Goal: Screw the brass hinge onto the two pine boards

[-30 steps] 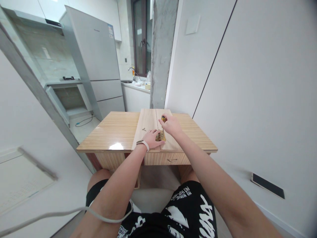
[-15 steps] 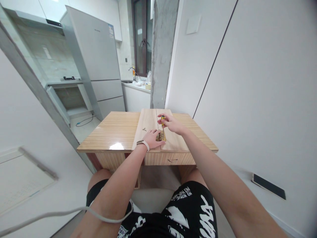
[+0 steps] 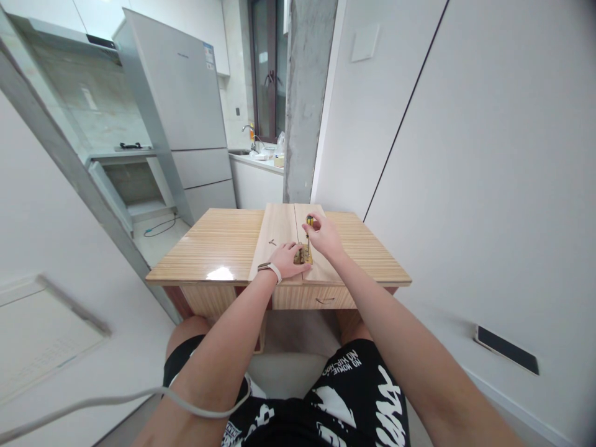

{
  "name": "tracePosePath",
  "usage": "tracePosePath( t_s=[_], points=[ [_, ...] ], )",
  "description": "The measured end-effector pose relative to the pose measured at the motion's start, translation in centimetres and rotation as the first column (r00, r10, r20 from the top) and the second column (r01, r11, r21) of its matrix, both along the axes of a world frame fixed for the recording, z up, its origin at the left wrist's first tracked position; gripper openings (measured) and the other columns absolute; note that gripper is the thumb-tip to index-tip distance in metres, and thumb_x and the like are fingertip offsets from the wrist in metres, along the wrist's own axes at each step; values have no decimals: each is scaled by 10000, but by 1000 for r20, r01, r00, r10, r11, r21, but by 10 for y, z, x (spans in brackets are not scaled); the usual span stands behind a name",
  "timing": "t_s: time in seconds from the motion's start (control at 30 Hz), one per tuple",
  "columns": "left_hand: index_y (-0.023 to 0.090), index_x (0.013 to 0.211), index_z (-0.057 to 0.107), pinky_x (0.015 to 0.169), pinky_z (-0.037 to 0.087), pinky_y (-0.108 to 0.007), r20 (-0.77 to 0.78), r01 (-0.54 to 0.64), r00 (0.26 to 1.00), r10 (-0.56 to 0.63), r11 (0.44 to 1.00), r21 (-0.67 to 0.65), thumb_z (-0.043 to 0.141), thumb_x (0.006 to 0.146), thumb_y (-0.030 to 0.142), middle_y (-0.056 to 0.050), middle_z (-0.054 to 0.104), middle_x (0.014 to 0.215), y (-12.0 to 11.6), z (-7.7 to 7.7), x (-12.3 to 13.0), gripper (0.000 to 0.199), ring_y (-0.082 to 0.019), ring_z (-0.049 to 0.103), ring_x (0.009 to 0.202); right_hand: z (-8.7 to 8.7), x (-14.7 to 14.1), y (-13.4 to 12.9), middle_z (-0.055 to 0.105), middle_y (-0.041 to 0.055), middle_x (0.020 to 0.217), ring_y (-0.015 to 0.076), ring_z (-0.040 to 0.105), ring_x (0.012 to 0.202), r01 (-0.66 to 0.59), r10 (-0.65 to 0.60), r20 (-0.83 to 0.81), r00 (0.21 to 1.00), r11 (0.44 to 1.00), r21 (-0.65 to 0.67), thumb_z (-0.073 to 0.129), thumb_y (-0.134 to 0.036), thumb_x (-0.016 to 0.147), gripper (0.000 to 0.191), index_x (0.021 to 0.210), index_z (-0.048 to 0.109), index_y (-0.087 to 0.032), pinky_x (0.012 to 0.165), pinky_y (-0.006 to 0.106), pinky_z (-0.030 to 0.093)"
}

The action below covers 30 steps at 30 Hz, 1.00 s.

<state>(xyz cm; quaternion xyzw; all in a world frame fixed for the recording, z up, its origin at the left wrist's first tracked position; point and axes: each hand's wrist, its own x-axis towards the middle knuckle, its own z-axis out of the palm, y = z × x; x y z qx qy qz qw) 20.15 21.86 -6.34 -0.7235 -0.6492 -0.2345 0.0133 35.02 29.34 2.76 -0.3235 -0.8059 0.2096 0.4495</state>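
Two pale wooden boards (image 3: 278,223) lie side by side on the table, with a narrow seam between them. Across that seam sits a brass-coloured hinge (image 3: 306,255). My left hand (image 3: 287,259) holds the hinge down, fingers at its far edge and thumb at its near edge, partly covering it. In my right hand (image 3: 325,236) is a screwdriver (image 3: 310,221) with a yellow and black handle, gripped by the fingers. Its shaft points down and the tip meets the hinge's right leaf; any screw there is too small to make out. Small dark screws (image 3: 272,242) lie on the left board.
The striped wooden table (image 3: 223,242) has a drawer with a handle (image 3: 325,300) at its front. A grey cable (image 3: 125,397) crosses over my left forearm. A white wall (image 3: 488,186) rises at the right, and a fridge (image 3: 181,93) stands behind at the left.
My right hand has rotated, its fingers closing in around the screwdriver handle, which has shifted slightly right. My left hand and the hinge stay in place.
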Motion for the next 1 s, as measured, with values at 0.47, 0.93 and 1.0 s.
tracePosePath(
  t_s=[0.47, 0.93, 1.0],
  points=[
    [235, 1451, 528, 1175, 368, -464, 5, -14, 1000, 14, 1000, -19, 623, 813, 742, -128, 547, 1479, 0, 1, 1, 821, -334, 501, 1366, 20, 7, 5, 699, 95, 1145, 183, 678, 997, -492, 486, -114, 866, 791, -364, 578, -249, 925, 386, 1305, 639, -227, 677, 258, 594],
    [251, 1454, 524, 1160, 389, -464, 9, -3, 1000, 3, 1000, -7, 617, 815, 747, -113, 561, 1457, 2, -3, -1, 815, -333, 515, 1344, 6, 7, 14, 728, 19, 864, 185, 683, 796, -257, 248, -72, 966, 953, -163, 652, -293, 850, 260, 1100, 692, -237, 740, 325, 586],
    [243, 1452, 526, 1161, 389, -461, 9, 1, 1000, -1, 1000, -4, 615, 815, 750, -119, 564, 1453, 2, -3, -1, 819, -332, 514, 1346, 2, 4, 10, 729, 26, 885, 191, 685, 819, -150, 143, -89, 986, 985, -80, 680, -317, 842, 275, 1103, 707, -233, 796, 343, 581]
  ],
)
